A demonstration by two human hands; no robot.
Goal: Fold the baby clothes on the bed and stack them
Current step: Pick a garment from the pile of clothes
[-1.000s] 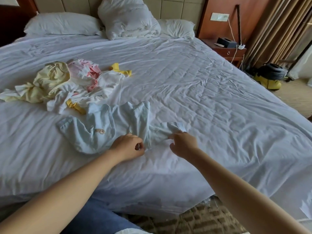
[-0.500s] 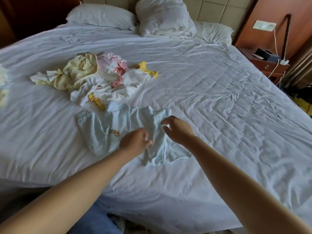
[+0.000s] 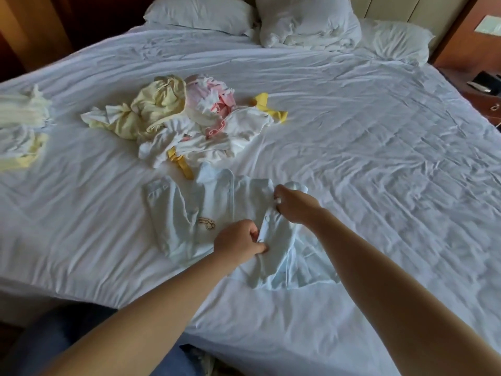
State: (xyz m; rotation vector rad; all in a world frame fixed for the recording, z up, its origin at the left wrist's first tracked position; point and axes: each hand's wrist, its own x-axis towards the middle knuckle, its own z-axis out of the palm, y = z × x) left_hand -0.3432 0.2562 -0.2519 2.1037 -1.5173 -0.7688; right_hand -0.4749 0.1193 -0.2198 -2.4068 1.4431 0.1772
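We have the pale blue baby garment (image 3: 187, 207) spread flat on the white-sheeted bed (image 3: 379, 158), close to the near edge, so that we can reach it without leaning. It lies just in front of the loose heap of yellow, pink and white baby clothes (image 3: 195, 123), apart from the heap except where a yellow strap touches its far edge. That keeps the piece we are working on separate from what remains to fold. Our left hand (image 3: 238, 241) is clenched on the snap-lined edge of the garment near its middle, thumb and fingers pinching the cloth. Our right hand (image 3: 295, 204) pinches the same edge a little farther from us. With one grip at each end, the strip between them is held taut and straight, which we judge is to line up the opening before a fold. The garment's chest, with its small stitched badge, lies to the left of both hands. Its lower part is bunched under and to the right of our wrists. A smaller pile of white and pale yellow clothes (image 3: 19, 126) sits well apart at the left edge. We cannot tell whether it is folded.
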